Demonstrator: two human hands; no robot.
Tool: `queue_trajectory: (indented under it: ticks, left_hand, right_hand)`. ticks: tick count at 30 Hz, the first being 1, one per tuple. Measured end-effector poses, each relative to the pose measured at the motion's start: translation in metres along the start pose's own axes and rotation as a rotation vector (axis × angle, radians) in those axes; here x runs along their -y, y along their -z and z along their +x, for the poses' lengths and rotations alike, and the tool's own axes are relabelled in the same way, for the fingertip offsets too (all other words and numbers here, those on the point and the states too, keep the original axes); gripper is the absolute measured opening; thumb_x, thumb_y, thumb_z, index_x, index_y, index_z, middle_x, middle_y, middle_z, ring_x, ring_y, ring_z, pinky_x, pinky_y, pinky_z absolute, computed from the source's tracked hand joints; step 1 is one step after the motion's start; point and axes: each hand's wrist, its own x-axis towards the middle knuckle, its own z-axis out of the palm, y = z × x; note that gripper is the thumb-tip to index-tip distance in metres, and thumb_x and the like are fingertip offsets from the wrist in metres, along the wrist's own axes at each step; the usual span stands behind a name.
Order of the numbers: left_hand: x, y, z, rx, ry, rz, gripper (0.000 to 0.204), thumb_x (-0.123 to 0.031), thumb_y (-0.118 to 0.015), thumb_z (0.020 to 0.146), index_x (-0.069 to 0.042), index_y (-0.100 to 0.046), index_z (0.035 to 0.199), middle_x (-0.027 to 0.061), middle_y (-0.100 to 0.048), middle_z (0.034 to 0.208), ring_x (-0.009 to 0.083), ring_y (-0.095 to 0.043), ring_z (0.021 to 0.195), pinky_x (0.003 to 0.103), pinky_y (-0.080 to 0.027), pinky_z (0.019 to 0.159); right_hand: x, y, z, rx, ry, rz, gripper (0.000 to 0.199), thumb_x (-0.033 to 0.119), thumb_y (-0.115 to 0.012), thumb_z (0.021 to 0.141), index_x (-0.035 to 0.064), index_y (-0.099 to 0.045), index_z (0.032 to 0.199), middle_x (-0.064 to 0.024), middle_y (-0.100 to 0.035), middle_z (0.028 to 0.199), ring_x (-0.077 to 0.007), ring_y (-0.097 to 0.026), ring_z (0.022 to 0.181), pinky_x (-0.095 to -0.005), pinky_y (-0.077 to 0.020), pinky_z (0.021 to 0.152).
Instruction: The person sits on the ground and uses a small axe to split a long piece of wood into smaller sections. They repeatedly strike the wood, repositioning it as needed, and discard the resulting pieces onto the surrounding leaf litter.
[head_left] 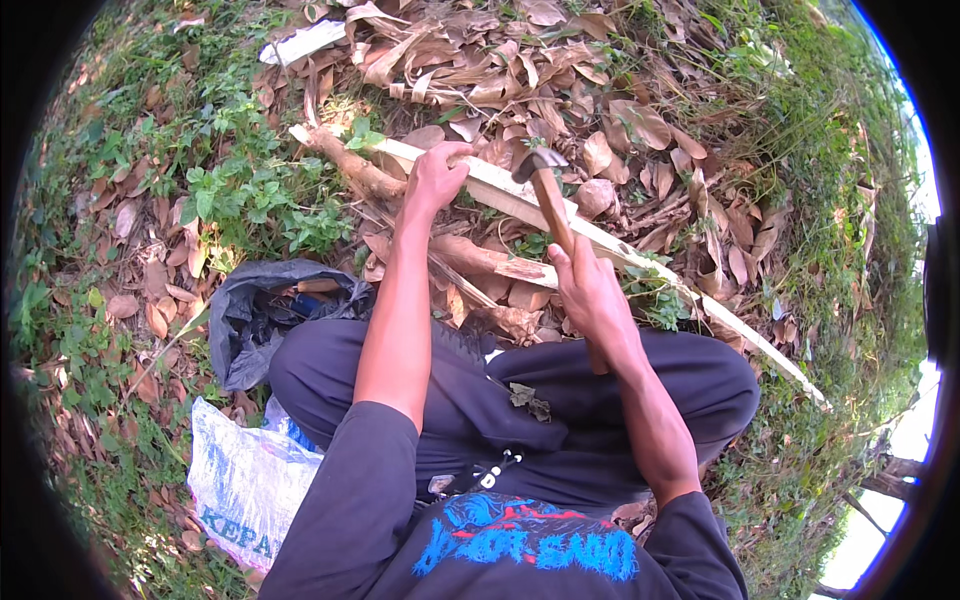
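Observation:
My left hand (436, 180) is closed around the upper left part of a long, pale wooden strip (612, 246), which slants down to the right over the leaves. My right hand (596, 302) grips the wooden handle of a hammer (553, 208). The hammer's dark metal head overlaps the strip in view, to the right of my left hand; whether it touches the wood I cannot tell. Beneath the strip lie a thick branch (358, 170) near my left hand and another branch (485, 258) between my hands.
I sit cross-legged on leafy ground. At my left is an open black plastic bag (240, 340) with tools partly showing inside. A white plastic sack (245, 470) lies nearer. Dry brown leaves (480, 60) are heaped ahead, with green plants on both sides.

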Motion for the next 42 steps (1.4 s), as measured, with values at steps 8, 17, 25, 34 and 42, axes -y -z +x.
queue_trajectory:
  ticks: [8, 17, 25, 34, 42]
  left_hand:
    - [-0.005, -0.002, -0.002, 0.014, 0.062, 0.001, 0.035, -0.018, -0.061, 0.078, -0.004, -0.072, 0.108, 0.0166, -0.069, 0.116, 0.0321, -0.065, 0.11, 0.037, -0.048, 0.1]
    - [-0.002, -0.002, 0.003, 0.006, -0.013, -0.001, 0.034, -0.017, -0.059, 0.08, -0.006, -0.073, 0.109, 0.0168, -0.07, 0.112, 0.032, -0.066, 0.108, 0.037, -0.049, 0.098]
    - [0.004, -0.004, 0.002, -0.006, -0.002, -0.021, 0.036, -0.017, -0.061, 0.079, -0.004, -0.072, 0.11, 0.0164, -0.07, 0.114, 0.0323, -0.066, 0.108, 0.036, -0.049, 0.099]
    - [-0.002, -0.001, 0.0, -0.006, 0.022, 0.024, 0.035, -0.018, -0.061, 0.078, -0.006, -0.073, 0.109, 0.0162, -0.07, 0.114, 0.0324, -0.066, 0.108, 0.036, -0.049, 0.098]
    - [-0.003, -0.003, 0.001, -0.011, 0.007, 0.031, 0.036, -0.018, -0.062, 0.079, -0.007, -0.072, 0.111, 0.016, -0.07, 0.114, 0.032, -0.066, 0.109, 0.036, -0.049, 0.098]
  right_hand:
    - [0.026, 0.033, -0.011, -0.245, 0.043, 0.182, 0.03, 0.029, -0.047, 0.105, -0.0014, -0.045, 0.104, -0.0265, -0.055, 0.061, -0.0477, -0.057, 0.057, -0.0531, -0.0376, 0.051]
    - [-0.021, -0.009, 0.009, -0.064, -0.086, -0.006, 0.033, 0.034, -0.045, 0.105, 0.0009, -0.046, 0.101, -0.0344, -0.059, 0.074, -0.0555, -0.055, 0.069, -0.0575, -0.0424, 0.062]
    - [0.014, 0.046, -0.013, -0.278, 0.041, 0.226, 0.032, 0.037, -0.046, 0.106, 0.0052, -0.048, 0.1, 0.0006, -0.047, 0.06, -0.0074, -0.049, 0.045, -0.0252, -0.0401, 0.036]
    - [0.017, 0.048, -0.02, -0.306, 0.022, 0.411, 0.028, 0.035, -0.047, 0.106, 0.0078, -0.047, 0.099, 0.0047, -0.043, 0.063, -0.0026, -0.042, 0.046, -0.0203, -0.0361, 0.037]
    - [0.006, 0.012, 0.01, -0.199, -0.001, -0.004, 0.038, 0.037, -0.042, 0.106, -0.001, -0.046, 0.103, -0.0278, -0.06, 0.071, -0.0471, -0.06, 0.061, -0.0533, -0.0414, 0.052]
